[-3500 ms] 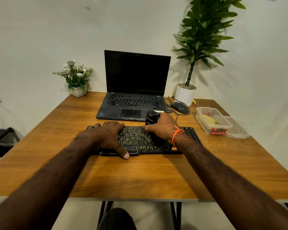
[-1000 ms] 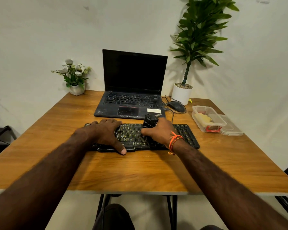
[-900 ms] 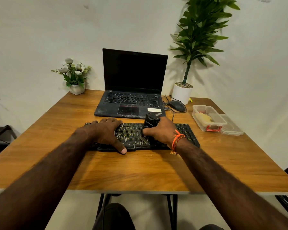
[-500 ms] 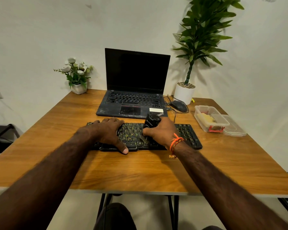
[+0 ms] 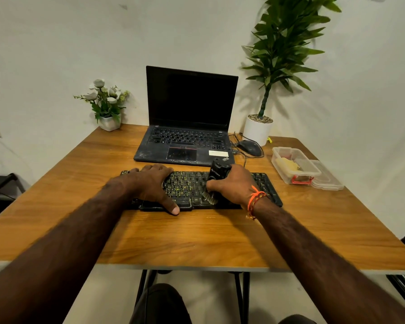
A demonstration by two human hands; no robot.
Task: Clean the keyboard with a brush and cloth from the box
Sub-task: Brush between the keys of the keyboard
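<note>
A: Keyboard [image 5: 264,185], black, lies flat on the wooden table [image 5: 197,237] just in front of the open laptop [image 5: 189,127]. Its left end is covered.

B: Covered by what?

A: The left hand [image 5: 150,185], palm down on the keys, fingers spread fairly flat, thumb over the near edge. The keys under it are hidden.

B: Middle section?

A: Yellow-green legends show between the hands; too small to read.

B: Right hand?

A: The right hand [image 5: 234,185] is wrapped round a black brush [image 5: 216,177], handle tilted away, pale bristles down on the keys. Whether the bristle tips press in or only touch is hard to tell. An orange thread band sits on that wrist.

B: Further right?

A: A mouse [image 5: 250,148] beside the laptop, then a clear box [image 5: 295,168], open, its lid [image 5: 329,178] lying just beside it. Something yellowish is inside, possibly the cloth; cannot confirm. The tall plant [image 5: 283,50] is cut off at the top.
</note>
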